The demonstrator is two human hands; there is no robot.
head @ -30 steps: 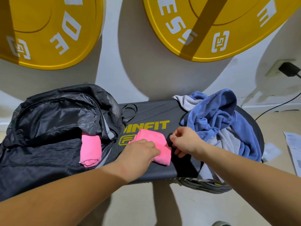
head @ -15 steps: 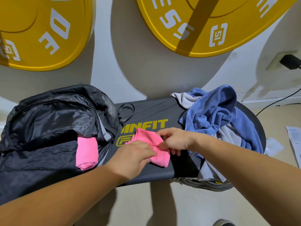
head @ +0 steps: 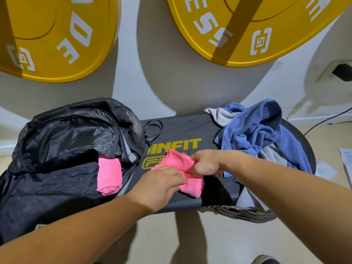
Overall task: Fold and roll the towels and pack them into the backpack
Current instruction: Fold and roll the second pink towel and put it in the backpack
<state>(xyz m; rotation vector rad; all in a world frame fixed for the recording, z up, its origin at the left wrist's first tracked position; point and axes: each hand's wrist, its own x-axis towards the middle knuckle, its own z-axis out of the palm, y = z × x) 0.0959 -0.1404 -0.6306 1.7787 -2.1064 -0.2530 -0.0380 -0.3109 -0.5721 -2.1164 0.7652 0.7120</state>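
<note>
A small pink towel (head: pixel 179 162) lies folded on the black step platform (head: pixel 182 130). My left hand (head: pixel 160 183) presses on its near-left part. My right hand (head: pixel 204 163) is closed on its right edge, curling it over. The black backpack (head: pixel 62 141) lies open at the left end of the platform. A rolled pink towel (head: pixel 109 175) sticks out of its opening. A heap of blue towel (head: pixel 253 130) and grey towel (head: pixel 219 115) sits at the right end.
Two big yellow weight plates (head: pixel 57 35) lean on the white wall behind. A wall socket with a black plug (head: pixel 342 72) and its cable are at the far right. Papers (head: pixel 345 161) lie on the tiled floor to the right.
My right hand has moved left over the pink towel and closed on its right edge, bunching it up. My left hand has stayed pressed on the towel.
</note>
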